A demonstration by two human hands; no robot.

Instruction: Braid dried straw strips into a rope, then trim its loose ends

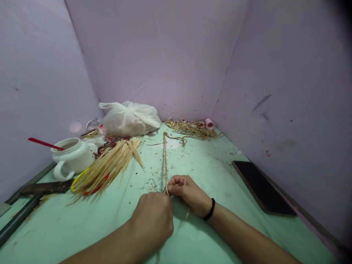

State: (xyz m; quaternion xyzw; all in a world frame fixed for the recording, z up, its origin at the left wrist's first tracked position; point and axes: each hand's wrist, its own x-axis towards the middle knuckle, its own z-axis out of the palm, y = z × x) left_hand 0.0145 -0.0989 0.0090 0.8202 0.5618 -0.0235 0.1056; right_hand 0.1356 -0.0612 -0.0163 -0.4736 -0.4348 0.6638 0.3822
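A thin braided straw cord (pixel 165 157) runs along the green cloth from the far side toward me, and its far end bends off to the right. My left hand (pixel 154 214) is closed at the near end of the cord, knuckles up, with a loose strand hanging below it. Just to the right, my right hand (pixel 187 190) pinches the same end between thumb and fingers. Another pale strand (pixel 187 214) dangles under that hand. Exactly which strands lie in each hand is hidden by the fingers.
To the left lie a bundle of dry straw (pixel 115 161), a white teapot (pixel 77 156) with a red stick in it, and a hammer (pixel 41 189). Farther back are a tied plastic bag (pixel 132 119), a heap of braided cord (pixel 189 128) and a pink spool (pixel 209 124). A phone (pixel 261 185) lies right.
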